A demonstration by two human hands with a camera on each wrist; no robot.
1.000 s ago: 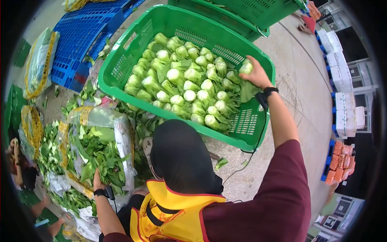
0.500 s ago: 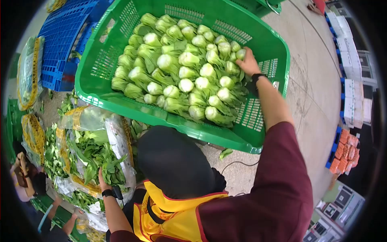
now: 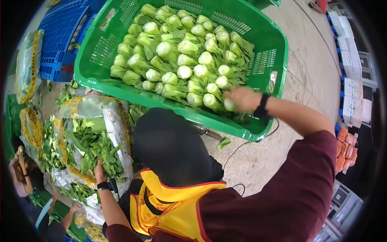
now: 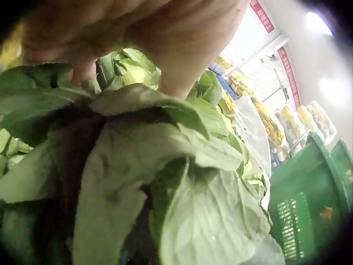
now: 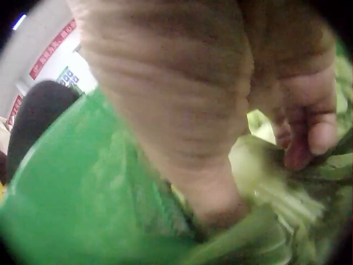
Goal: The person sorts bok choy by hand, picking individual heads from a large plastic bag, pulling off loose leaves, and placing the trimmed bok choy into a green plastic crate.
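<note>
At the near right corner of the green crate (image 3: 133,98), my right hand (image 3: 244,99) is blurred in the head view. Its thumb and fingers grip a bok choy (image 5: 256,171) in the right wrist view. Rows of bok choy (image 3: 166,50) lie beside it in the crate, pale bases up. Lower left, my left hand (image 3: 100,171) is at leafy greens (image 3: 94,139) in an opened plastic bag (image 3: 115,127). In the left wrist view its fingers and thumb curl round a bok choy (image 4: 135,72), whose broad leaves (image 4: 209,215) spread toward the camera.
A blue pallet (image 3: 60,36) and a wrapped bundle (image 3: 29,66) stand at the left. Another person's arms (image 3: 26,173) show at the far left. A cable (image 3: 231,155) loops over the floor. White boxes (image 3: 350,88) are stacked at the right.
My right hand put a bok choy at the crate's right side, let go, and swung down to the near right corner. The left hand has stayed at the bagged greens.
</note>
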